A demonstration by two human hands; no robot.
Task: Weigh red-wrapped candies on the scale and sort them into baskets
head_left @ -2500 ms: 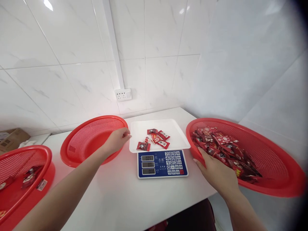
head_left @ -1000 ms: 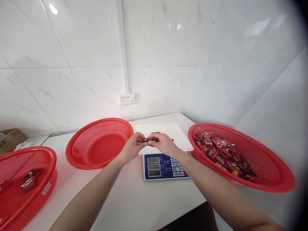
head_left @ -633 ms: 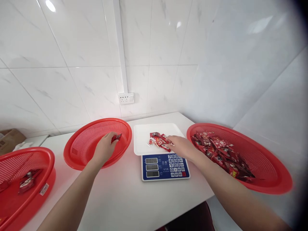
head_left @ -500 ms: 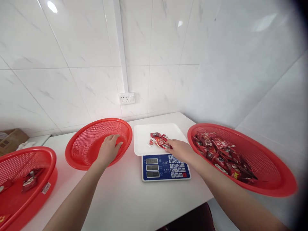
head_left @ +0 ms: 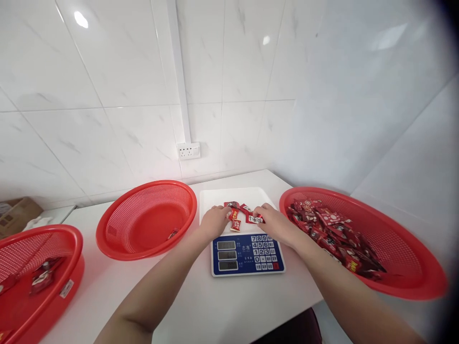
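Note:
Both hands are over the white tray point(head_left: 215, 197) of a blue digital scale point(head_left: 247, 253). My left hand point(head_left: 214, 221) pinches a small red candy packet point(head_left: 235, 224) at its fingertips. My right hand point(head_left: 274, 222) pinches another red packet point(head_left: 254, 219). A few more red packets point(head_left: 236, 207) lie on the tray between the hands. One lone packet point(head_left: 172, 234) lies inside the middle red basket point(head_left: 146, 220).
A large red basket point(head_left: 362, 239) full of red candy packets sits to the right. Another red basket point(head_left: 32, 277) with a few packets is at the far left. A wall socket point(head_left: 188, 150) is on the tiled wall. A cardboard box point(head_left: 16, 222) stands far left.
My left hand dropped a packet into the middle basket and came back to the scale tray. My right hand stayed at the tray and now pinches a packet.

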